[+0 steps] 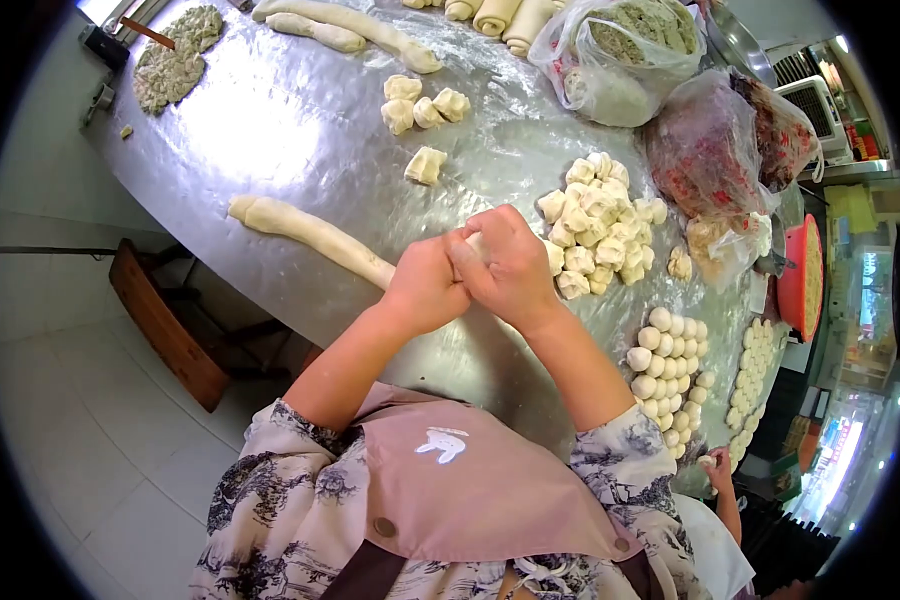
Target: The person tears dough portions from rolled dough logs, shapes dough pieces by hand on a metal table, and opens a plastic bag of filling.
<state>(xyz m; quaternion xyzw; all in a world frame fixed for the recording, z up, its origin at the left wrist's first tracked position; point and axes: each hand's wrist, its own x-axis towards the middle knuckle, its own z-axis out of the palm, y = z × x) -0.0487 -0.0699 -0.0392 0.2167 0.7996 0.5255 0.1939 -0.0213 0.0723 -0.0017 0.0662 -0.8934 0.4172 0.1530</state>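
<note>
My left hand (pixel 427 287) is wrapped around the right end of a long dough rope (pixel 315 235), which stretches away to the left on the metal table. Pressed against it, my right hand (pixel 507 268) closes on the tip of the same dough; a bit of pale dough shows between the fingers. Just right of my hands lies a heap of torn dough pieces (pixel 600 222). Beyond them sit a single dough chunk (pixel 425 165) and a small group of chunks (pixel 400 103).
Rows of round dough balls (pixel 665 365) and flattened pieces (pixel 753 375) lie to the right. Bagged dough (pixel 620 60), a red-patterned bag (pixel 705 140) and a red basin (pixel 802 278) stand around the far right. A co-worker's hand (pixel 718 470) is at lower right. A wooden stool (pixel 165 325) stands left.
</note>
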